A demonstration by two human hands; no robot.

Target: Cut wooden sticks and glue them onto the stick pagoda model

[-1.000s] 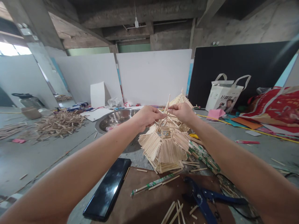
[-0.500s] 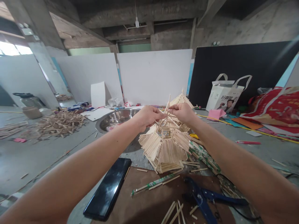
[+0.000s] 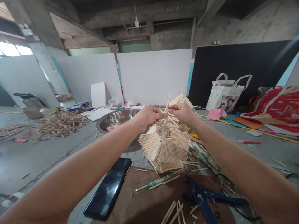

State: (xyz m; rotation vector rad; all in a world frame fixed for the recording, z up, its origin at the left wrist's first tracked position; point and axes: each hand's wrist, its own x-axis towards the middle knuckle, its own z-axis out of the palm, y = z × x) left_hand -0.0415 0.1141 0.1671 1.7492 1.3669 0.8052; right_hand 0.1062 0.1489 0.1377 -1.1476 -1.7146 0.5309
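Note:
A model pavilion (image 3: 171,151) built of thin wooden sticks, with sloping roof panels, stands in front of me. Over its top, my left hand (image 3: 150,116) is pinched on a wooden stick at the upper framework. Close beside it, my right hand (image 3: 181,111) pinches an upright wooden stick (image 3: 168,101) whose tip points upward. The fingertips of both hands nearly meet, and they partly hide where the sticks join. Behind my right hand rises a pointed stick roof (image 3: 181,98); whether it belongs to the same model I cannot tell.
A black phone (image 3: 108,188), blue cutting pliers (image 3: 205,197) and loose sticks (image 3: 174,213) lie near me around a brown sheet (image 3: 149,214). Wrapped chopsticks (image 3: 205,157) lie to the right. A steel basin (image 3: 101,124) and a stick pile (image 3: 63,123) are at left; a white bag (image 3: 221,93) stands at right.

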